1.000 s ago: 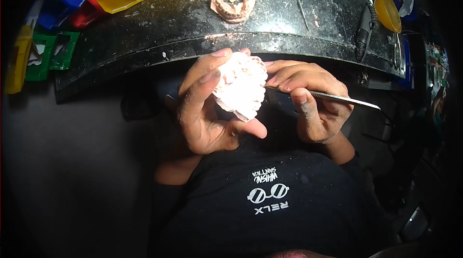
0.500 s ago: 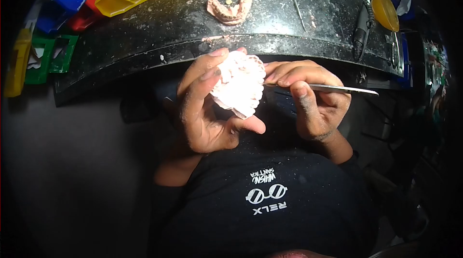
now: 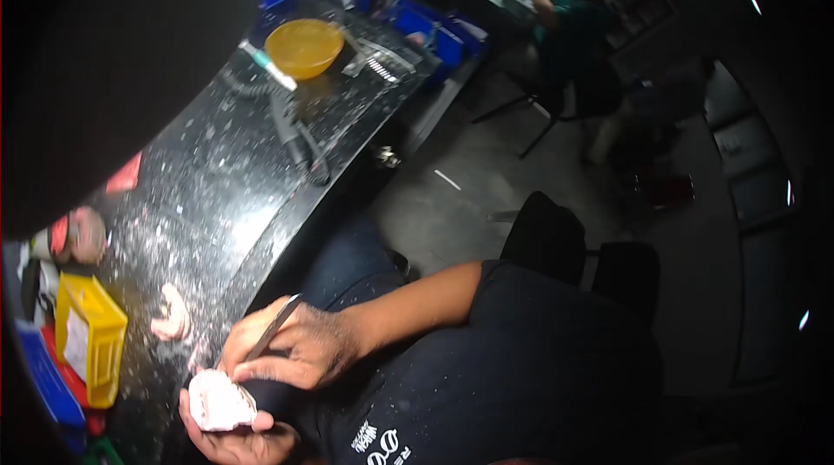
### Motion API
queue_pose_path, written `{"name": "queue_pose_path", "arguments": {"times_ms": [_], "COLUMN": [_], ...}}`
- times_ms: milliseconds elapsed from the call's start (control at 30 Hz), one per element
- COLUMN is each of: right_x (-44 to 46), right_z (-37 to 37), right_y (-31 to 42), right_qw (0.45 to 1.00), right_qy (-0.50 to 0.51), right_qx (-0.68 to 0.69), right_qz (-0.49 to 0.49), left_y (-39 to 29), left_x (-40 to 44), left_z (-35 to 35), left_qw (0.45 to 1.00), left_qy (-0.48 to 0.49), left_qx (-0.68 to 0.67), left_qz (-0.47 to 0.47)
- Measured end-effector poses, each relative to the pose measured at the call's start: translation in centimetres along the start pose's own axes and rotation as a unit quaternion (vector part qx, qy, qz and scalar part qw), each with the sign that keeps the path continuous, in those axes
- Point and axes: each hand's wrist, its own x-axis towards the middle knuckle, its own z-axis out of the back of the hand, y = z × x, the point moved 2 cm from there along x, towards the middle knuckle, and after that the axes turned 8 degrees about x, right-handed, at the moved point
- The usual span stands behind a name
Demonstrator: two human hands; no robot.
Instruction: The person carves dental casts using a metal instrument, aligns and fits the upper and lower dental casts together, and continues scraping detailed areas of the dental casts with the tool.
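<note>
At the lower left, my left hand (image 3: 252, 445) is closed around a pale plaster dental cast (image 3: 221, 401), which is glaring white under the light. My right hand (image 3: 300, 345) pinches a slim metal carving tool (image 3: 276, 326) like a pen. Its fingertips are close to the cast's upper edge; the tool's working tip is hidden, so I cannot tell whether it touches. Another horseshoe-shaped pinkish dental cast (image 3: 173, 315) lies on the bench just beyond my hands.
On the speckled black bench (image 3: 195, 178) are a yellow bowl (image 3: 304, 49), a corded handpiece (image 3: 289, 130), and a yellow bin (image 3: 102, 343) beside red and blue ones. A person in a green top (image 3: 565, 35) sits at another bench farther off. Blue bins (image 3: 434, 35) stand past the bench's end.
My view has swung toward the right and tilted, so hands and cast now appear at the lower left. Both hands keep their holds; the room and another person have come into view.
</note>
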Motion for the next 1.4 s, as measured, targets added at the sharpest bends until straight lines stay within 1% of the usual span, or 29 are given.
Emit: {"name": "queue_pose_path", "arguments": {"times_ms": [33, 133, 167, 233, 367, 433, 467, 500, 567, 600, 633, 667, 700, 767, 800, 833, 867, 900, 1067, 1167, 1333, 1400], "right_x": [0.1, 0.0, -0.1, -0.3, -0.3, -0.2, 0.2, 0.2, 0.3, -0.2, 0.2, 0.4, 0.2, 0.1, 0.3, 0.7, 0.9, 0.8, 0.8, 0.8, 0.9, 1.0], "right_z": [-0.1, -0.4, -0.3, -0.4, -0.5, -0.5, -0.4, -0.1, 0.1, -0.1, -0.1, -0.2, 0.0, 0.2, 0.4, 0.4, 0.4, 0.5, 0.2, -0.2, -0.1, 0.0], "right_y": [0.1, -0.2, -0.2, -0.1, 0.1, 0.2, 0.5, 0.7, 0.4, 0.0, 0.3, 0.3, 0.3, 0.4, 0.5, 0.9, 1.1, 0.8, 0.8, 1.0, 0.8, 0.8], "right_qw": [1.000, 0.999, 0.999, 0.999, 0.998, 0.998, 0.999, 0.999, 0.996, 0.995, 0.993, 0.994, 0.993, 0.992, 0.991, 0.990, 0.990, 0.992, 0.992, 0.986, 0.990, 0.992], "right_qy": [-0.003, -0.021, -0.022, -0.026, -0.056, -0.056, -0.047, -0.025, 0.007, -0.006, 0.002, 0.002, 0.006, 0.013, 0.020, 0.023, 0.023, 0.027, 0.027, -0.016, -0.007, 0.006], "right_qx": [0.012, 0.039, 0.035, 0.039, 0.027, 0.029, -0.012, -0.023, -0.035, -0.029, -0.018, -0.022, 0.015, 0.080, 0.101, 0.107, 0.106, 0.103, 0.078, 0.099, 0.077, 0.049], "right_qz": [-0.014, 0.018, 0.021, 0.007, 0.002, -0.030, -0.009, -0.002, -0.078, -0.097, -0.114, -0.105, -0.114, -0.098, -0.091, -0.090, -0.089, -0.068, -0.096, -0.136, -0.115, -0.115], "left_y": [0.2, 0.3, 0.2, 0.1, 0.6, 0.9, 0.6, 0.3, 1.1, 1.3, 1.3, 0.9, 0.6, 0.1, -0.6, -0.3, -0.1, 0.0, 0.5, 0.6, 0.5, 0.6], "left_x": [-0.1, 0.0, -0.1, -0.1, -0.4, -0.8, -0.4, -0.3, -0.2, 0.3, 0.9, 0.9, 0.9, -0.2, 0.0, 0.4, 0.0, -0.1, -0.2, -0.2, 0.3, 0.1], "left_z": [-0.1, 0.7, 0.7, 0.8, 0.4, 0.9, 0.6, 0.6, 1.0, 1.6, 2.1, 1.8, 1.5, 1.2, 0.9, 1.6, 1.3, 1.3, 1.6, 1.6, 1.6, 1.8], "left_qw": [1.000, 0.999, 0.999, 0.998, 0.999, 0.999, 0.999, 0.998, 0.982, 0.966, 0.947, 0.957, 0.967, 0.990, 0.991, 0.990, 0.991, 0.991, 0.988, 0.989, 0.989, 0.987], "left_qy": [-0.013, 0.028, 0.027, 0.027, 0.022, 0.022, 0.014, 0.028, 0.109, 0.149, 0.185, 0.164, 0.142, 0.063, 0.033, 0.106, 0.087, 0.082, 0.076, 0.079, 0.082, 0.095], "left_qx": [-0.008, 0.009, 0.005, -0.042, -0.023, 0.006, -0.008, -0.019, -0.105, -0.141, -0.172, -0.153, -0.133, -0.104, -0.109, -0.088, -0.099, -0.107, -0.133, -0.121, -0.120, -0.129], "left_qz": [-0.008, 0.026, 0.024, 0.042, 0.037, 0.039, 0.034, 0.054, 0.116, 0.158, 0.201, 0.184, 0.167, 0.072, 0.065, 0.021, 0.011, 0.013, 0.022, 0.012, -0.002, 0.017]}}
